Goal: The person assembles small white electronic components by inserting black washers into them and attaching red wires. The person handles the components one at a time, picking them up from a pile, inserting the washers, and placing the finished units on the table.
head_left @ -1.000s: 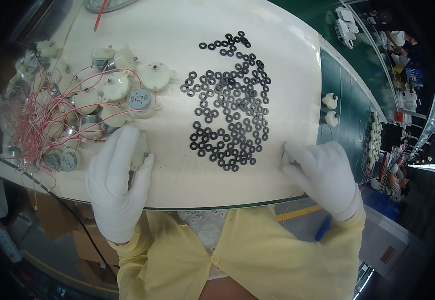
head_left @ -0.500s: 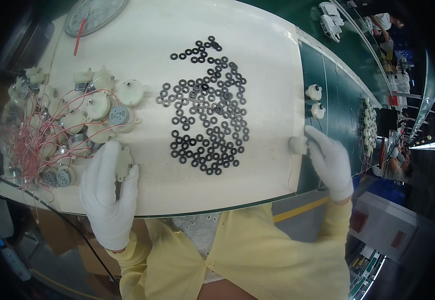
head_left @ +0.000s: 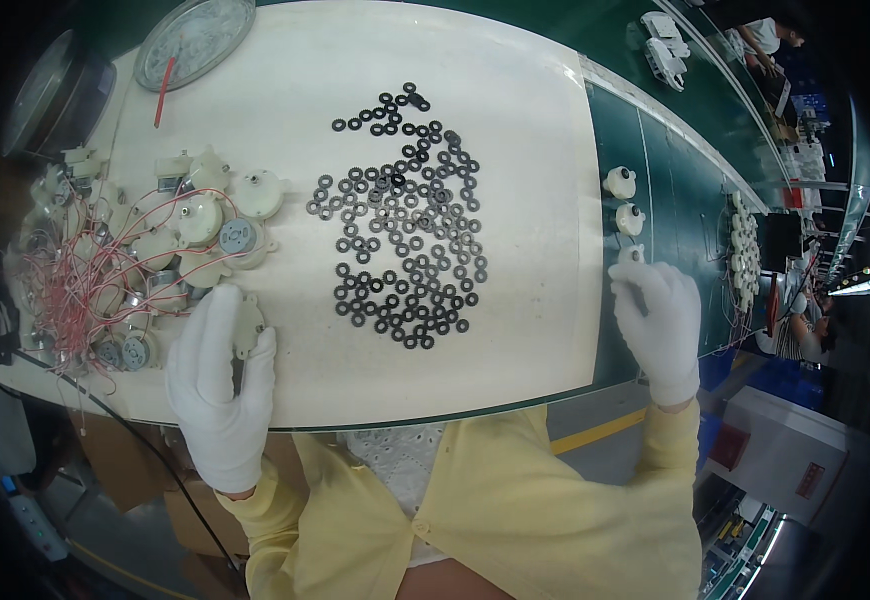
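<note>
My left hand [head_left: 220, 390], in a white glove, is closed around a geared motor with an off-white plastic housing [head_left: 249, 326], at the near right edge of a heap of similar motors [head_left: 190, 225]. Red wires trail from that heap. On the green strip at the right, my gloved right hand [head_left: 659, 325] has its fingertips pinched at the lower side of a small off-white motor [head_left: 634, 254]. Two like motors, the far one [head_left: 620, 181] and the middle one [head_left: 630, 218], stand beyond it in a row. The glove partly hides the nearest motor.
Many small black rings [head_left: 415, 220] lie scattered over the middle of the white table [head_left: 535, 250]. A round grey dish [head_left: 195, 45] and a red stick [head_left: 164, 95] sit at the far left. More off-white parts [head_left: 744, 250] line the far right; other people are beyond.
My right hand has shifted a motor from the white table's right edge onto the green strip, in line with the other two. My left hand has stayed almost in place.
</note>
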`<act>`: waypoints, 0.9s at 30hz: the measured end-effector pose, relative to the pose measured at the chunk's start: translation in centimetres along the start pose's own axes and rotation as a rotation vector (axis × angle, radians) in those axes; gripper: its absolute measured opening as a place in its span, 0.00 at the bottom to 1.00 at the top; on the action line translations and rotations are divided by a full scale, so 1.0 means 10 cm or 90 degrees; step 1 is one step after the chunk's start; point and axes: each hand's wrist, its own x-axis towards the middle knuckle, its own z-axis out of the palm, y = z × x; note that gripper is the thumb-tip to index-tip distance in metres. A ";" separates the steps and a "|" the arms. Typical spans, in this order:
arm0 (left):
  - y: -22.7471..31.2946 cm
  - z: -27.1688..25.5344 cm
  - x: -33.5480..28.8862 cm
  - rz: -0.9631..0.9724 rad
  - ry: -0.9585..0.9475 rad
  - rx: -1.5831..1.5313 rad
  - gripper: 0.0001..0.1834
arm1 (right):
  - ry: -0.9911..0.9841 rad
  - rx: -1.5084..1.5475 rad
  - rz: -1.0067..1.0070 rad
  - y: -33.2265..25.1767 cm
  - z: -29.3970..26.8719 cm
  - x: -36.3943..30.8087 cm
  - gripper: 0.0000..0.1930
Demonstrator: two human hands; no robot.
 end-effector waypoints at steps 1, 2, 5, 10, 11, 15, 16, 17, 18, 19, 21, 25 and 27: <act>0.01 -0.01 0.00 -0.007 -0.013 0.004 0.29 | 0.017 0.034 0.007 0.03 0.04 -0.01 0.09; 0.00 0.00 0.01 0.001 -0.001 0.003 0.29 | 0.016 0.062 0.035 0.08 0.06 -0.03 0.09; -0.02 0.04 0.01 0.016 0.024 -0.004 0.30 | 0.019 0.140 0.094 0.17 0.08 -0.07 0.08; 0.02 0.05 0.01 -0.001 0.032 -0.023 0.30 | 0.088 0.140 0.019 0.31 0.13 0.02 0.08; 0.03 0.04 -0.01 -0.009 0.028 -0.023 0.30 | 0.087 0.149 0.049 0.27 0.12 0.03 0.09; 0.13 -0.05 -0.10 -0.019 0.048 0.008 0.31 | 0.168 0.284 0.148 -0.15 0.02 -0.02 0.10; 0.16 -0.07 -0.12 -0.014 0.060 0.021 0.31 | 0.214 0.298 0.127 -0.29 0.03 -0.03 0.10; 0.18 -0.06 -0.11 0.019 0.095 -0.014 0.33 | 0.226 0.363 0.115 -0.53 0.03 -0.03 0.10; 0.25 -0.09 -0.10 0.036 0.096 -0.047 0.31 | 0.241 0.430 0.104 -0.82 0.07 0.00 0.12; 0.33 -0.10 -0.08 0.057 0.098 -0.086 0.28 | 0.218 0.456 0.010 -1.07 0.13 0.07 0.14; 0.49 -0.20 -0.01 0.119 0.042 -0.117 0.26 | 0.102 0.542 -0.182 -1.46 0.18 0.31 0.19; 0.76 -0.29 0.18 0.199 0.047 -0.061 0.21 | 0.058 0.688 -0.289 -1.80 0.17 0.44 0.25; 0.90 -0.08 0.17 0.197 0.181 -0.010 0.17 | 0.208 0.695 -0.264 -1.88 0.30 0.42 0.25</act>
